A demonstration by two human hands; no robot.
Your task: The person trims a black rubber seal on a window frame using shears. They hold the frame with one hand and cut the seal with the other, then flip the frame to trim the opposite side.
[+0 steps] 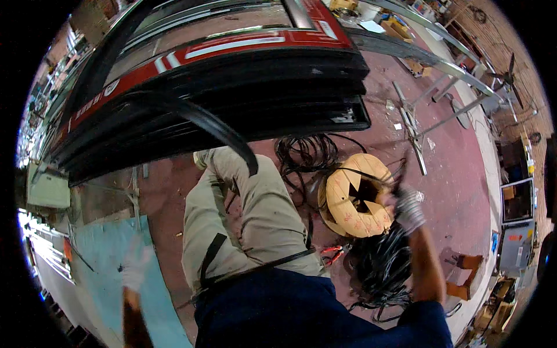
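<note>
My left hand, in a pale glove, is over the light blue sheet at the left, its fingers smeared by motion. My right hand, in a white-grey glove, is beside a ring-shaped coil wrapped in yellow paper, its fingers closed on a thin black strip. That strip passes over the coil, though blur hides part of it. Another black strip lies across my lap. A wider black strip hangs from the stacked black frames onto my knee.
Loops of black strip and a black heap of it lie on the red floor. Red-handled pliers are near my hip. A blue sheet lies left; a brown wooden piece and metal stand are right.
</note>
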